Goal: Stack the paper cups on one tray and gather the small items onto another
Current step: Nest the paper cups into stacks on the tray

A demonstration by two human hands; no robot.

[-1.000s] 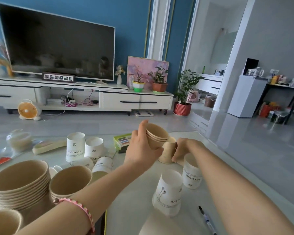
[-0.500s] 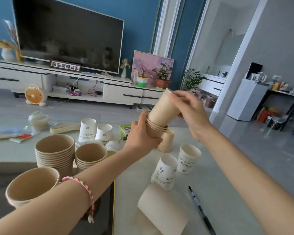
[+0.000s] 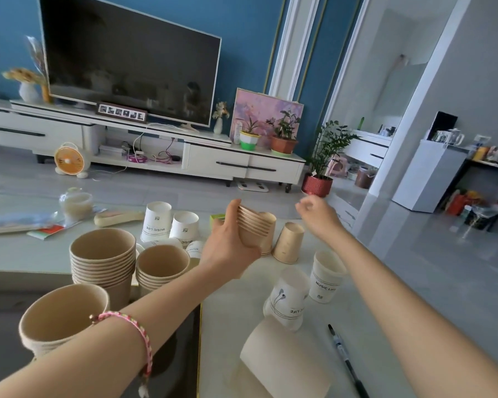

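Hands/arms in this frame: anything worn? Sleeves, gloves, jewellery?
No gloves on the left hand or the right hand, and no sleeves in view. The left wrist wears a braided pink cord bracelet with a small bead and a pale tassel end hanging below. Nothing shows on the right wrist, and no rings are visible.
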